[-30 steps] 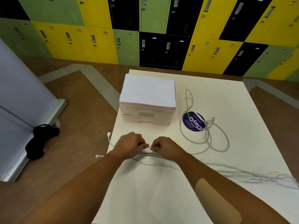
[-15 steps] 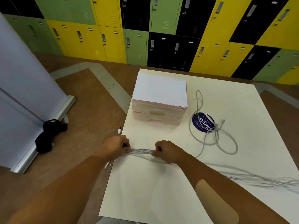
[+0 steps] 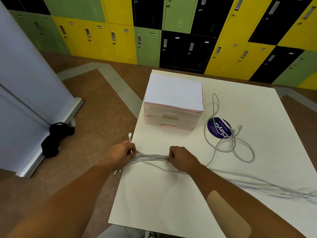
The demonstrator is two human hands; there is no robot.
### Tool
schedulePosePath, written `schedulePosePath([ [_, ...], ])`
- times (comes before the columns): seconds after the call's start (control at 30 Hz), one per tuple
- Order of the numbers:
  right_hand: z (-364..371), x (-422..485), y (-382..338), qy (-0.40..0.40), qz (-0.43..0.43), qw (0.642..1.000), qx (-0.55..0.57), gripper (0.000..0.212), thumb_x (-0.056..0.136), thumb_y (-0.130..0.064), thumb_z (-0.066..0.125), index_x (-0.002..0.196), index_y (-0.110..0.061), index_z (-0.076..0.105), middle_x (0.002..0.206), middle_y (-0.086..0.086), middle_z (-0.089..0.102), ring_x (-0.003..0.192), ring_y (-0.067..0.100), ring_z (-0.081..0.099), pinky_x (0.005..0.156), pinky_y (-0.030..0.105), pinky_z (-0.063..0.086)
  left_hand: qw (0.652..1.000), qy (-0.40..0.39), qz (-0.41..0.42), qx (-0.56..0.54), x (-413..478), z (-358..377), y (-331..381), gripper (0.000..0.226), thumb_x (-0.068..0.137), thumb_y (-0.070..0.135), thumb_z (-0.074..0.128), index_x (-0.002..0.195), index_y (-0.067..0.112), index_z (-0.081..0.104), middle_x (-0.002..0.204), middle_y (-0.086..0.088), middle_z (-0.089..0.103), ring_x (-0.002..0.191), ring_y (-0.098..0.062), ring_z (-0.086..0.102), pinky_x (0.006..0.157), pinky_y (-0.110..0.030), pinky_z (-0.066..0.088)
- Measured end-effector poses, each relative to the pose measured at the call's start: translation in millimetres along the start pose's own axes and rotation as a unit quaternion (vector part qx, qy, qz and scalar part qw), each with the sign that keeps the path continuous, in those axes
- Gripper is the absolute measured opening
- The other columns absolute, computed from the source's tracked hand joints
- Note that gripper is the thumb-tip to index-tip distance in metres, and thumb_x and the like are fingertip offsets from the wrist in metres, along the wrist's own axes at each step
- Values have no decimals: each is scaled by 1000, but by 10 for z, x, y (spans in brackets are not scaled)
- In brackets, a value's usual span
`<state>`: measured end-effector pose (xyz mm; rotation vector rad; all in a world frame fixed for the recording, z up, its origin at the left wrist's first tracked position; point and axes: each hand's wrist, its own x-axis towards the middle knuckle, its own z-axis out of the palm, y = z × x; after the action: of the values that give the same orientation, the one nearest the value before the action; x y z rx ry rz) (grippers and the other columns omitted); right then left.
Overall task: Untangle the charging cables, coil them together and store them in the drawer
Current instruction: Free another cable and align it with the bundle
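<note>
Both hands grip same cable bundle [image 3: 151, 158] at frame center: left hand [image 3: 120, 156] pinches it at table [image 3: 171, 203] left edge, right hand [image 3: 182, 158] curled round it. Bundle trails to lower right; another loose cable [image 3: 228, 146] lies center-right, over purple sticker [image 3: 219, 127]. Drawer unit [image 3: 173, 107] w/ both drawers closed, upper center.

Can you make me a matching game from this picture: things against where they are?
Things:
1. bundle of pale grey charging cables
2. small white and pink plastic drawer unit
3. round purple sticker
4. black cloth heap

Places:
A. on the brown floor beside the pale banner stand
B. held between left hand and right hand
C. partly under a loose grey cable
D. near the white table's far left corner

Pairs: 1-B, 2-D, 3-C, 4-A
</note>
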<state>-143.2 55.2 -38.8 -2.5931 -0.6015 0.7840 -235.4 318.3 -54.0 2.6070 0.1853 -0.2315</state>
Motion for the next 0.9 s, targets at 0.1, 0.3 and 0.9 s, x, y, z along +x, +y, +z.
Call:
schedulePosePath([
  [0.1,8,0,9,-1,5,1000,-24,36,92,-46,60,69,-23,45,69,-5,53,62,12,48,54,28,34,1000,8,2,11,-74,-35,-70,9,85,20,70,83,28,66,84,16,55,73,-3,53,62,-12,36],
  [0.3,108,-54,32,23,-32,998,-41,13,98,-24,49,94,-17,59,95,1,58,84,22,58,71,33,46,1000,23,1,20,-139,43,-188,11,93,20,63,97,25,72,86,13,48,80,-13,52,66,-27,40],
  [0.9,163,-65,72,37,-23,999,3,10,93,-15,53,91,-16,63,91,2,62,81,22,60,74,35,51,975,59,193,91,132,272,567,29,88,45,58,107,27,70,100,8,61,90,-18,58,70,-35,50],
])
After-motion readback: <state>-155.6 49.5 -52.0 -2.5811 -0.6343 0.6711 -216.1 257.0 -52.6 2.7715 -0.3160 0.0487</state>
